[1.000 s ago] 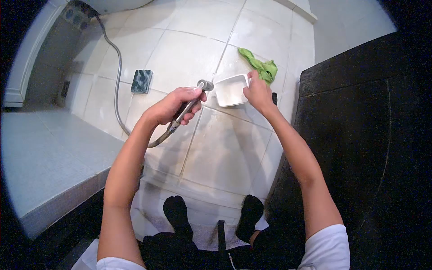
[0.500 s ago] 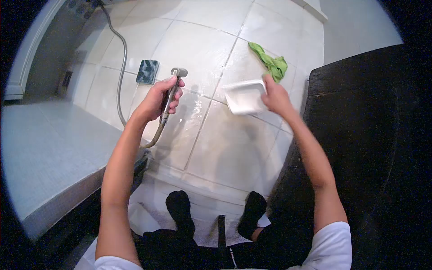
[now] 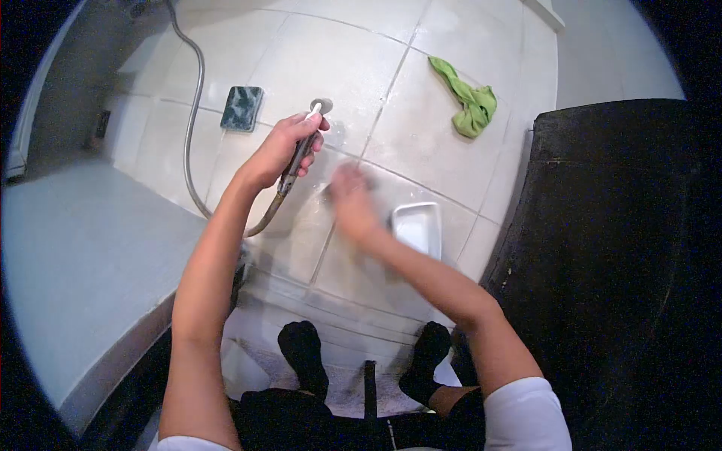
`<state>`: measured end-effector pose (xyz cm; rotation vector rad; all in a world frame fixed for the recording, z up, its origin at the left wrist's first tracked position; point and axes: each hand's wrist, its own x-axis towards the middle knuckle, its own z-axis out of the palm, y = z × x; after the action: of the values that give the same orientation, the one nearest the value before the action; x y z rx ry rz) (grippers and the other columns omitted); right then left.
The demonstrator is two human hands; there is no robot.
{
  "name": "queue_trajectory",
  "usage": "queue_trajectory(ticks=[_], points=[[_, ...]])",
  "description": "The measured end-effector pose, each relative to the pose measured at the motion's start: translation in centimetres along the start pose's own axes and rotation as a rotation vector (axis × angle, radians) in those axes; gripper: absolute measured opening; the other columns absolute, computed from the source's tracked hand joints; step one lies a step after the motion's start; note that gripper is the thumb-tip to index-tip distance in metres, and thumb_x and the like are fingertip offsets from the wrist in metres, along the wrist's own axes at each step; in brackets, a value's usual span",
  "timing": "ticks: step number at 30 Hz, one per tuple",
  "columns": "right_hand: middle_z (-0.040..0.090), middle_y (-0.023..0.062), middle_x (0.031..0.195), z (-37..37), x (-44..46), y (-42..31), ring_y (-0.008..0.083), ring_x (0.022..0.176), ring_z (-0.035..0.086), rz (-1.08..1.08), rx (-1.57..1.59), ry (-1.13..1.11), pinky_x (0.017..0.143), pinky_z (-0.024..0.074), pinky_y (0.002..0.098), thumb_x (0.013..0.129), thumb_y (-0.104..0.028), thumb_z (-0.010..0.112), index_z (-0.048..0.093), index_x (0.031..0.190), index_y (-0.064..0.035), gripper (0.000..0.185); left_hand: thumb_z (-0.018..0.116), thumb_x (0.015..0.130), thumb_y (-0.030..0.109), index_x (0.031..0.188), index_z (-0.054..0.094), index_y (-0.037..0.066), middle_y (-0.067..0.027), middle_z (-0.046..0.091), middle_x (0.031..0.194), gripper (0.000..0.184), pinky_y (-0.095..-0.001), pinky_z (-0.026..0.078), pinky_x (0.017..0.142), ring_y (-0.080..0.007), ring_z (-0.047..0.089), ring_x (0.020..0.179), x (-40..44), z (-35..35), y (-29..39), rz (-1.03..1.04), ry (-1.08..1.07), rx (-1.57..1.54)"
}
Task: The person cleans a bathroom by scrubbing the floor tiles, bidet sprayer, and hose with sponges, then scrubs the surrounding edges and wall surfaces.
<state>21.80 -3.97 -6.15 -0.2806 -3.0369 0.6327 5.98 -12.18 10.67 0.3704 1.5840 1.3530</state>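
On pale square floor tiles (image 3: pixel 342 49), a white rectangular tray (image 3: pixel 419 228) lay partly behind the right forearm (image 3: pixel 444 292). Left hand (image 3: pixel 283 147) fingers wrapped a slim metallic sprayer (image 3: pixel 298 152); steady aim probably mattered. Right hand (image 3: pixel 352 194) blurred, couldn't tell its grip.

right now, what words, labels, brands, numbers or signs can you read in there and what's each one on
None: no readable text shows on the sprayer, white container, green cloth or dark patterned block.
Too blurred to check: the area around the right hand.
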Motion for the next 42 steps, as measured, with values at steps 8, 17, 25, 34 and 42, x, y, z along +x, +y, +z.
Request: queue_trajectory(ticks=[8, 17, 25, 34, 42], points=[[0.032, 0.0177, 0.143, -10.2, 7.9, 12.4, 0.0343, 0.131, 0.033, 0.254, -0.271, 0.221, 0.101, 0.026, 0.0596, 0.089, -0.029, 0.049, 0.038, 0.133, -0.0008, 0.054, 0.045, 0.093, 0.041, 0.099, 0.051, 0.005, 0.0011, 0.049, 0.07, 0.038, -0.0211, 0.037, 0.041, -0.0061, 0.044, 0.048, 0.5, -1.3, -0.3, 0.03, 0.146, -0.077], [0.039, 0.0177, 0.137, -6.4, 8.3, 9.6, 0.0314, 0.13, 0.034, -0.331, -0.003, 0.131, 0.102, 0.0266, 0.0576, 0.078, -0.028, 0.062, 0.047, 0.127, -0.0097, 0.054, 0.047, 0.092, 0.044, 0.1, 0.05, 0.006, 0.0012, 0.047, 0.069, 0.039, -0.0224, 0.036, 0.04, -0.007, 0.044, 0.048, 2.7, 0.0, -1.0, -0.083, 0.01, -0.05], [0.043, 0.0191, 0.131, -15.0, 9.9, 18.0, 0.0343, 0.121, 0.044, 0.505, -0.405, 0.267, 0.097, 0.0338, 0.0586, 0.08, -0.024, 0.06, 0.04, 0.134, -0.0132, 0.059, 0.048, 0.093, 0.04, 0.099, 0.051, 0.005, 0.0014, 0.046, 0.068, 0.036, -0.0219, 0.036, 0.041, -0.0068, 0.044, 0.048, 1.9, 1.5, -1.0, -0.103, 0.006, 0.058], [0.063, 0.0155, 0.103, -28.0, 0.3, 27.1, 0.0343, 0.092, 0.063, 0.704, -0.593, -0.221, 0.076, 0.0504, 0.0476, 0.077, -0.028, 0.06, 0.064, 0.108, -0.0141, 0.034, 0.046, 0.093, 0.041, 0.1, 0.051, 0.005, 0.0008, 0.046, 0.068, 0.037, -0.0227, 0.036, 0.04, -0.007, 0.044, 0.048, 1.5, 0.9, 0.2, -0.15, -0.026, 0.071], [0.068, 0.0051, 0.102, -15.4, -9.3, 18.1, 0.0272, 0.089, 0.064, 0.397, -0.488, -1.819, 0.078, 0.0499, 0.0453, 0.057, -0.045, 0.079, 0.072, 0.091, -0.0197, 0.043, 0.043, 0.094, 0.037, 0.102, 0.053, 0.002, 0.0006, 0.048, 0.068, 0.038, -0.0236, 0.039, 0.042, -0.0075, 0.045, 0.049, 1.4, 1.0, 1.1, -0.169, -0.143, -0.024]])
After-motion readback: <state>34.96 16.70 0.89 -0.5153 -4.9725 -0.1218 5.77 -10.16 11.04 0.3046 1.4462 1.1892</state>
